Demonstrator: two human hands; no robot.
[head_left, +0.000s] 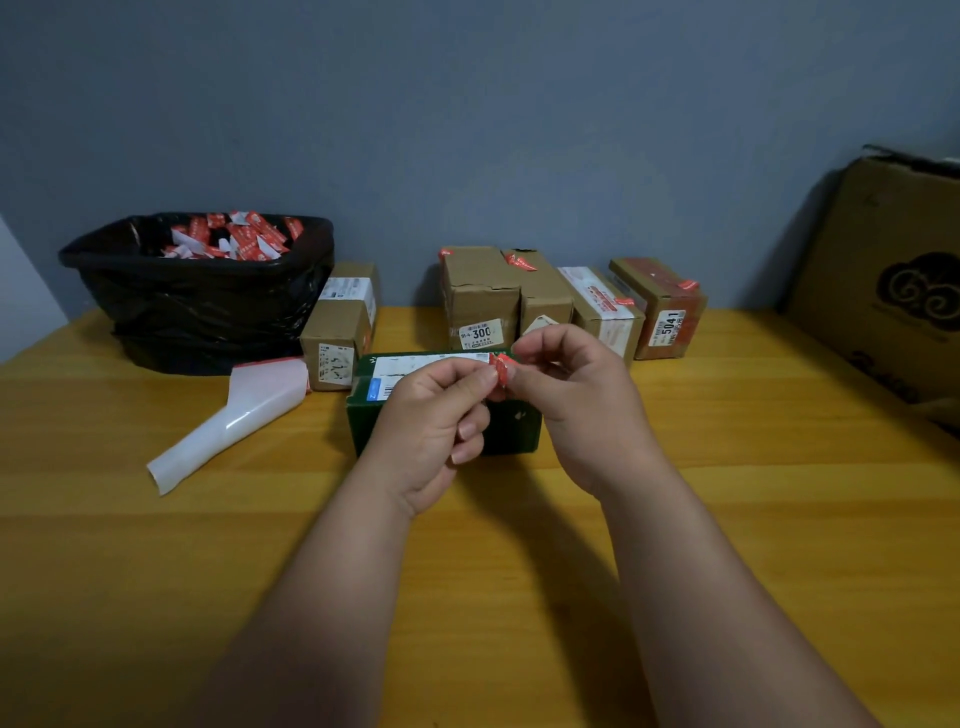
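Parcel-sorting room: labelled cartons (540, 301)

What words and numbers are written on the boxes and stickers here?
"300": white tag on the tall brown box.
"5041", printed sideways: label on the reddish box.
Green box: its white label is too blurred to read.
Red sticker, pinched above the green box: too small to read.
Red stickers in the black bin: blurred.
Big carton: a swirl logo, no readable words.
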